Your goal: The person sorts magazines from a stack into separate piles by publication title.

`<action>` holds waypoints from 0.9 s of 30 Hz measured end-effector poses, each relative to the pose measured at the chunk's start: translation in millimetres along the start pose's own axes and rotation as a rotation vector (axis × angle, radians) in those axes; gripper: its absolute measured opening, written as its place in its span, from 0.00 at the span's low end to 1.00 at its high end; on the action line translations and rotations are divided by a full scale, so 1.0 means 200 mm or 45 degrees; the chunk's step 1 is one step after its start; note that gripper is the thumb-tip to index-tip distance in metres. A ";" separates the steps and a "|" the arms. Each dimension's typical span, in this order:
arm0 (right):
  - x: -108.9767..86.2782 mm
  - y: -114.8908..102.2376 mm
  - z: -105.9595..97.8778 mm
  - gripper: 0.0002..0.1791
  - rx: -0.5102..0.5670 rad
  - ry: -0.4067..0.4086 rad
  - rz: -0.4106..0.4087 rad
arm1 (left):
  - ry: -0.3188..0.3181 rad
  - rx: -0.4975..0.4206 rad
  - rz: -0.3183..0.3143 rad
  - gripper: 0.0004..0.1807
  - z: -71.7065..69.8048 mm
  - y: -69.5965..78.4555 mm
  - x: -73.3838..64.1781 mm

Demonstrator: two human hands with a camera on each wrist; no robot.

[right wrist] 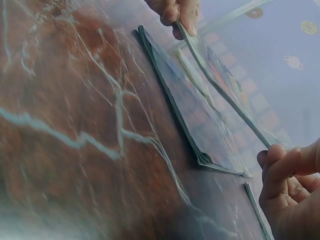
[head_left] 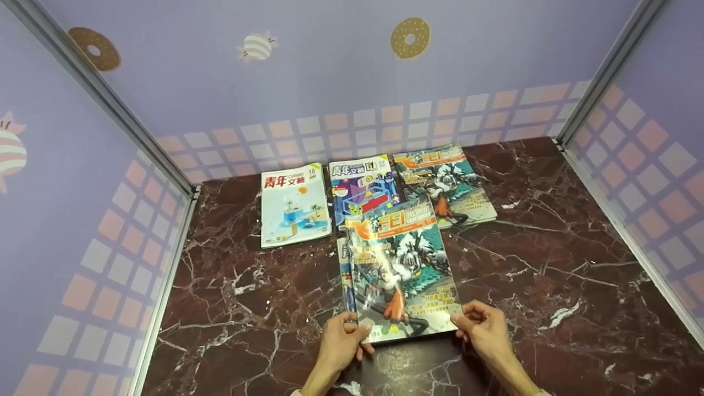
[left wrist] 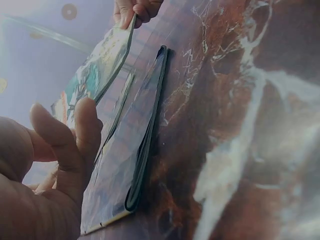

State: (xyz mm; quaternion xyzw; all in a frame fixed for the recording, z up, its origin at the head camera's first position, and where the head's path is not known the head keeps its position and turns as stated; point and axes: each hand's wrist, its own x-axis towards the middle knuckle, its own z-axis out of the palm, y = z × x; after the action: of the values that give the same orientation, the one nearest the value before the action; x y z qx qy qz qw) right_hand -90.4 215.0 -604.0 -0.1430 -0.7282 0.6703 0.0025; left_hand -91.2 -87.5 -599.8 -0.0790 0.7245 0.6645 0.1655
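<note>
Both hands hold a glossy magazine point(head_left: 407, 264) with an orange title band and a black-and-white mechanical figure on teal. My left hand point(head_left: 342, 342) pinches its lower left corner. At the lower right corner, my right hand point(head_left: 487, 330) grips it between thumb and fingers. The wrist views show it raised and tilted, its near edge point(right wrist: 220, 90) apart from the table. Another magazine point(head_left: 346, 286) lies mostly hidden below it; in the left wrist view this lower magazine point(left wrist: 132, 145) rests flat on the table.
Along the back wall lie a white magazine point(head_left: 296, 206) with a blue island picture, a purple one point(head_left: 363, 184), and one point(head_left: 448, 181) matching the held cover. The held magazine overlaps the latter two in view. Patterned panels point(head_left: 341, 71) enclose the dark marbled table point(head_left: 247, 324).
</note>
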 end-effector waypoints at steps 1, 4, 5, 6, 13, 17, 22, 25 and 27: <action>0.01 0.00 -0.01 0.07 -0.001 0.003 -0.013 | 0.001 0.014 0.011 0.27 0.00 0.01 0.01; 0.04 -0.01 -0.02 0.07 -0.002 0.016 -0.048 | -0.004 0.041 0.055 0.28 0.02 0.03 0.03; 0.05 -0.01 -0.03 0.07 -0.001 0.020 -0.064 | -0.004 0.052 0.076 0.28 0.02 0.04 0.04; 0.06 -0.01 -0.03 0.07 -0.006 0.023 -0.083 | -0.002 0.072 0.101 0.28 0.03 0.04 0.05; 0.13 -0.03 -0.07 0.05 -0.017 0.059 -0.157 | 0.005 0.121 0.186 0.28 0.07 0.09 0.13; 0.17 -0.04 -0.09 0.06 0.006 0.078 -0.159 | -0.009 0.146 0.216 0.25 0.10 0.13 0.18; 0.24 -0.08 -0.13 0.06 -0.021 0.098 -0.156 | -0.018 0.223 0.270 0.21 0.14 0.18 0.26; 0.28 -0.10 -0.15 0.06 -0.064 0.110 -0.173 | -0.025 0.260 0.258 0.20 0.16 0.22 0.31; 0.31 -0.12 -0.16 0.06 -0.070 0.119 -0.181 | -0.027 0.259 0.238 0.20 0.18 0.25 0.34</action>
State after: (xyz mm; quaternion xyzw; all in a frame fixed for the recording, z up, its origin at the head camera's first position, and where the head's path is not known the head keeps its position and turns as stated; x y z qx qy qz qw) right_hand -148.6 258.4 -589.3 -0.1221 -0.7538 0.6406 0.0802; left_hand -167.1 -40.3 -579.1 0.0130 0.7905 0.6009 0.1176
